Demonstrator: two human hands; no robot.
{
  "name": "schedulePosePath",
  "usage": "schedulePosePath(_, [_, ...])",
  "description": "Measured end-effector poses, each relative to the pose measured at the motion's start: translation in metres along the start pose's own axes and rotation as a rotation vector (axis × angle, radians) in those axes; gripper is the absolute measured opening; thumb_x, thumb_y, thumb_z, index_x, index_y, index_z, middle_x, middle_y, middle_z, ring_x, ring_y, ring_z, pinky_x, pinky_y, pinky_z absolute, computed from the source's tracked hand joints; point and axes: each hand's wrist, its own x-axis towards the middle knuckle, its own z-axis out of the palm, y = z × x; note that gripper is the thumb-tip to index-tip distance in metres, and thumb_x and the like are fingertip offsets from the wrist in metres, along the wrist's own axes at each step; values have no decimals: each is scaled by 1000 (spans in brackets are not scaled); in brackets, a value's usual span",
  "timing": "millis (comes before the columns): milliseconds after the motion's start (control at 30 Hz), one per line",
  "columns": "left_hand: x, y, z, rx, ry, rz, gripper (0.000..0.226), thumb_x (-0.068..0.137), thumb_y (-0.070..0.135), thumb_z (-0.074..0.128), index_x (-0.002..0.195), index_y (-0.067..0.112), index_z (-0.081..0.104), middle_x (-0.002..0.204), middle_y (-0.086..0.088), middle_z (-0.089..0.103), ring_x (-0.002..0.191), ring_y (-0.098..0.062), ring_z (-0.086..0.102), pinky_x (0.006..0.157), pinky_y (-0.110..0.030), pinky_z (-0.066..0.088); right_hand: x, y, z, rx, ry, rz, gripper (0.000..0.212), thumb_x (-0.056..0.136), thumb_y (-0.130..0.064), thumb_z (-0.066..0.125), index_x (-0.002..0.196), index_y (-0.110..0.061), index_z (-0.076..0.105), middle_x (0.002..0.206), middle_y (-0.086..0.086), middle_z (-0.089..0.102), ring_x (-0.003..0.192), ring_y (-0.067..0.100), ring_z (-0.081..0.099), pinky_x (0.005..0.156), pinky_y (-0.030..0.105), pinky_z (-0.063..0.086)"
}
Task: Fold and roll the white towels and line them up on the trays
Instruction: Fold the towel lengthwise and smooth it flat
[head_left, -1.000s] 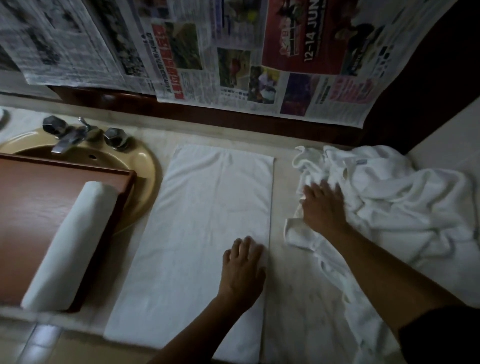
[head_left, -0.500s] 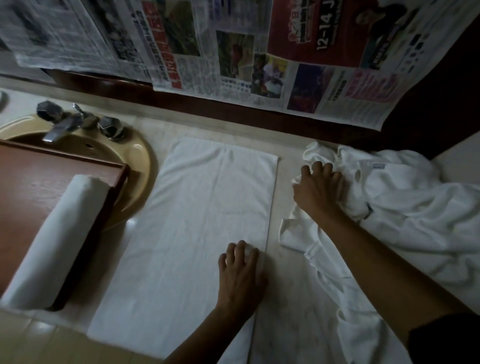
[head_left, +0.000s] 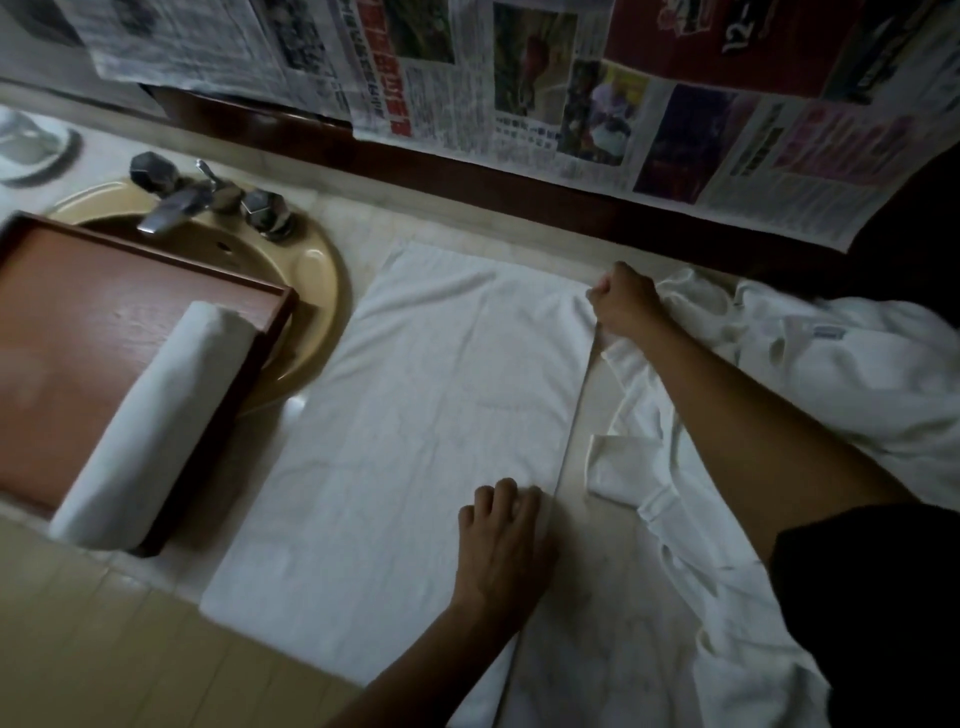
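Flat towel lies on the pale surface below a newspaper-covered wall; left hand presses its edge, fingers loose; right hand pinches its far corner; rolled towel lies on the tray over the sink.

One rolled towel on one tray, left. One flat towel, middle. One heap of towels, right, number unclear. One sink, two tap knobs, far left.
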Motion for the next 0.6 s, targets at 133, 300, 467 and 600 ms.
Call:
schedulePosePath(133, [5, 9, -6, -5, -63, -79, 60, 85, 61, 20, 121, 25, 52, 118, 2, 48, 100, -21, 44, 86, -36, 42, 2, 9, -26, 446, -67, 71, 6, 94, -16, 63, 89, -13, 61, 88, 7, 66, 70, 19, 64, 57, 29, 56])
schedulePosePath(300, [10, 26, -23, -61, -174, -117, 19, 99, 31, 35, 109, 21, 48, 108, 0, 52, 90, -18, 40, 78, -36, 31, -10, 12, -39, 857, -73, 131, 24, 100, -4, 54, 85, -21, 62, 80, 2, 61, 69, 14, 57, 57, 26, 47])
schedulePosePath(467, [3, 18, -65, -557, -106, -202, 21, 99, 24, 52, 79, 25, 47, 76, 9, 55, 64, -6, 50, 55, -22, 38, -21, 1, -52, 1009, -163, 71, 24, 94, -3, 55, 101, -18, 73, 93, 3, 73, 86, 15, 66, 75, 27, 52])
schedulePosePath(600, [-4, -21, -113, -965, -160, -324, 11, 90, 29, 62, 88, 20, 65, 89, 0, 73, 84, -18, 72, 78, -39, 60, -18, -34, -40, 766, -94, -152, 20, 95, -9, 63, 107, -21, 75, 96, -4, 75, 89, 8, 67, 78, 22, 51])
